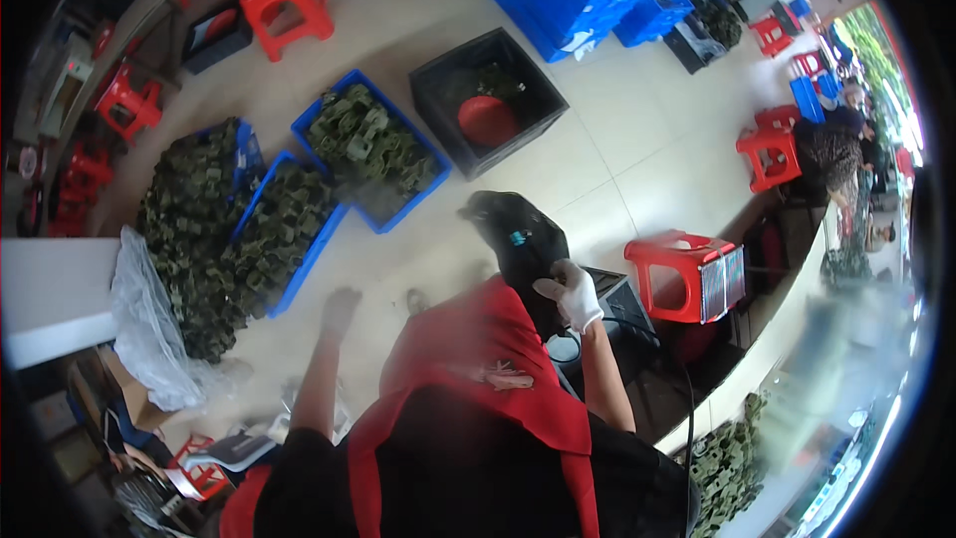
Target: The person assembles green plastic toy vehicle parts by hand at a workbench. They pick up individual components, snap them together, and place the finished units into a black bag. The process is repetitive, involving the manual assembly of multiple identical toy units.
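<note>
1. Blurred over pale floor point(588, 161): gloved left hand point(341, 311); cannot tell whether spread or pressed together.
2. Between red apron point(438, 349) and black crate point(513, 142): black pouch-like item point(528, 249), far edge smeared.
3. Pinching its near edge, grip partly hidden: gloved right hand point(573, 296).

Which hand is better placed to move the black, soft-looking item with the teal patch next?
Probably the white-gloved right hand: it appears to grip the near edge of the black item. The blurred left hand is well apart, over the pale tiled floor.
</note>
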Available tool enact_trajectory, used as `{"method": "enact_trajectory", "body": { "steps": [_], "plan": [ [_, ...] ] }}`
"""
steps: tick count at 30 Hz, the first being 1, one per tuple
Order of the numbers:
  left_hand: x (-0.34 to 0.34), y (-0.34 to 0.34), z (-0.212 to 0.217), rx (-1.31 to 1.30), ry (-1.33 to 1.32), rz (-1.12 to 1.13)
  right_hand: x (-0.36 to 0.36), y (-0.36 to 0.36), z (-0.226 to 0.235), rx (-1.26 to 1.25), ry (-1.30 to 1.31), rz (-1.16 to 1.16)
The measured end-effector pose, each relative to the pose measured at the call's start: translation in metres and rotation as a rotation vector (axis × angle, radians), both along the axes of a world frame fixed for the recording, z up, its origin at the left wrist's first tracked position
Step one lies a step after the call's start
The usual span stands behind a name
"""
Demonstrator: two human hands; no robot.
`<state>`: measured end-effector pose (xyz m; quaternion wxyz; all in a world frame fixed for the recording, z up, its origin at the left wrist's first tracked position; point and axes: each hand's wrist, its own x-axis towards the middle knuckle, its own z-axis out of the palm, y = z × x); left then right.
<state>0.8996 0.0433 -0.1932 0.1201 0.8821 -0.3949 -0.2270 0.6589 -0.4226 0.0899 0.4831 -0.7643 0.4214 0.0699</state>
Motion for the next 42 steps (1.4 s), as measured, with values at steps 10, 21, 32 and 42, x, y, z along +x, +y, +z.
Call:
{"method": "enact_trajectory", "body": {
  "steps": [10,21,32,42],
  "plan": [
    [0.108,-0.317,-0.038,-0.143,0.751,0.81,-0.068,-0.141,-0.031,0.109,0.053,-0.524],
    [-0.009,-0.738,0.209,-0.622,0.004,-0.186,-0.033,-0.408,-0.008,-0.158,0.059,-0.206],
    [0.057,-1.007,0.318,-0.137,0.165,-0.862,0.086,-0.651,0.006,-0.124,-0.245,0.305],
    [0.089,-1.049,0.271,-0.22,0.248,0.005,0.272,-0.784,0.005,-0.107,-0.069,1.146]
  ]
}}
